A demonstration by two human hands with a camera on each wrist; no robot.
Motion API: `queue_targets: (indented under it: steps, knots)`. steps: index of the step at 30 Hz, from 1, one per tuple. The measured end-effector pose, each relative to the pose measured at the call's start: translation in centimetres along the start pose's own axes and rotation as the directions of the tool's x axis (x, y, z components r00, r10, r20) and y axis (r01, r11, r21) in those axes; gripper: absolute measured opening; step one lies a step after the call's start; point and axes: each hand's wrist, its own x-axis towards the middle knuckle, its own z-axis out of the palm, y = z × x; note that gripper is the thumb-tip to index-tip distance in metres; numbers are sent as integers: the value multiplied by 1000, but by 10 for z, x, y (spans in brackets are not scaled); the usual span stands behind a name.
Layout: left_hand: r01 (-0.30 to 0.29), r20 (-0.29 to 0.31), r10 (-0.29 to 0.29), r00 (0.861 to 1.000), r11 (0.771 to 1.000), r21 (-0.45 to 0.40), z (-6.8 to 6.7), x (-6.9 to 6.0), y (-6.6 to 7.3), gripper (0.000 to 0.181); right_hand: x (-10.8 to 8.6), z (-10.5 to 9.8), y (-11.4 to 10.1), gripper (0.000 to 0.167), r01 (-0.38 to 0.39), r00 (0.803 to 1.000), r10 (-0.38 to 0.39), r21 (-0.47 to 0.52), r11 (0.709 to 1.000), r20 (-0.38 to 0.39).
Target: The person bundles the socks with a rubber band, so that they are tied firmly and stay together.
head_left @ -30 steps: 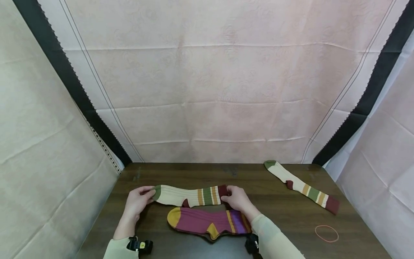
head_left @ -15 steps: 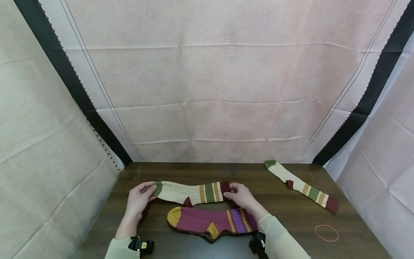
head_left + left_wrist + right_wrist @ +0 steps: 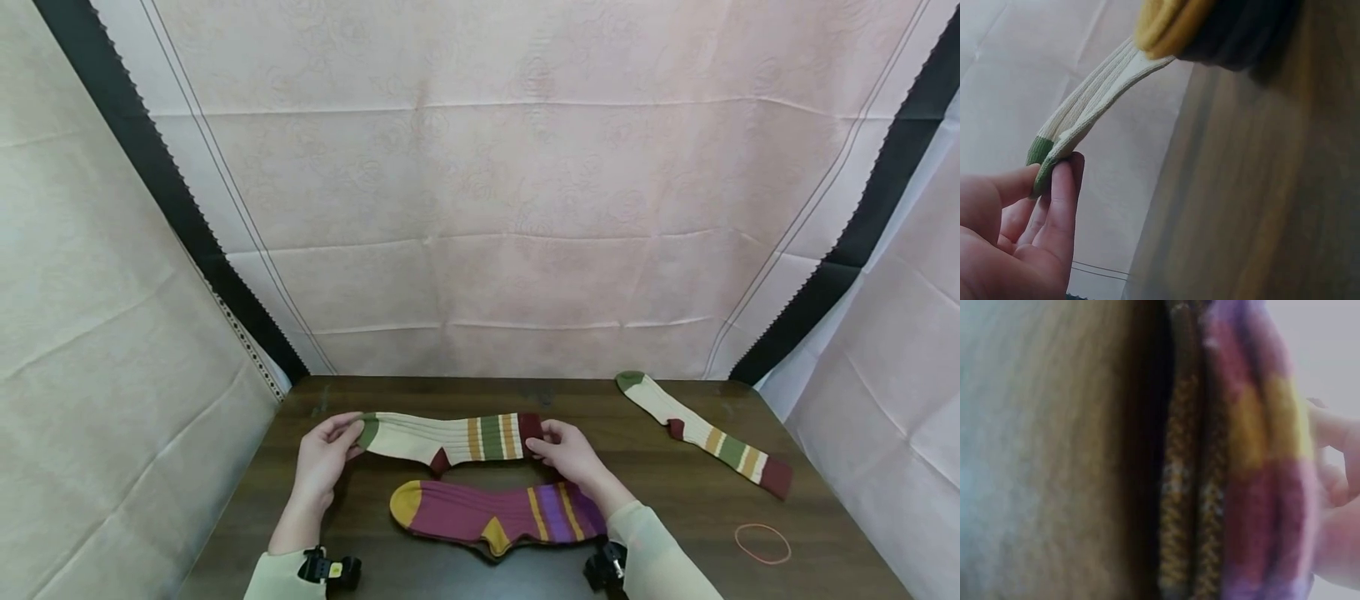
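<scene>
Left grip (image 3: 321,458) pinches cream sock (image 3: 435,437) by toe (image 3: 368,432); right grip (image 3: 570,454) pinches its cuff (image 3: 529,427). Purple sock (image 3: 472,508) blocks both wrist views, hiding cuff and much of right grip.

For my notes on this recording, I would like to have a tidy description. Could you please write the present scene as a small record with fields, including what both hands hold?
Left hand: pinches a cream sock at its green toe
Right hand: holds that sock's dark red cuff
Nearer the person: purple socks, layered; count unclear
Far right: matching sock, lying slantwise, untouched
Near right: thin pinkish loop, untouched
Surface: dark brown table
</scene>
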Motion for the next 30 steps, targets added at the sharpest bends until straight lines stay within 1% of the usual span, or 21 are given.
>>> queue_targets:
  steps: [6, 11, 15, 20, 23, 26, 30]
  knots:
    - [-13, -3, 13, 1000, 999, -47, 4, -5, 12, 36, -3, -3, -1, 25, 37, 997, -29, 118, 992, -70]
    - [-22, 7, 23, 1000, 998, -67, 7, -10, 19, 37, -13, -7, -1, 25, 28, 994, -3, 226, 974, -113]
    - [-28, 20, 30, 999, 997, -68, 9, -13, 22, 36, -23, -9, -1, 29, 37, 990, 3, 281, 959, -140]
    - [-22, 48, 25, 999, 997, -72, 11, -15, 23, 33, -32, -12, 1, 31, 68, 985, -18, 294, 953, -170]
    - [-21, 68, 25, 997, 997, -71, 13, -17, 23, 33, -39, -16, 1, 30, 62, 984, -8, 296, 953, -179]
    - [-19, 95, 23, 995, 999, -46, 15, -19, 23, 33, -44, -21, 1, 32, 40, 986, 11, 294, 955, -168]
    - [-12, 141, 11, 990, 1000, 9, 16, -21, 24, 34, -51, -30, -1, 37, 7, 992, 27, 269, 963, -121]
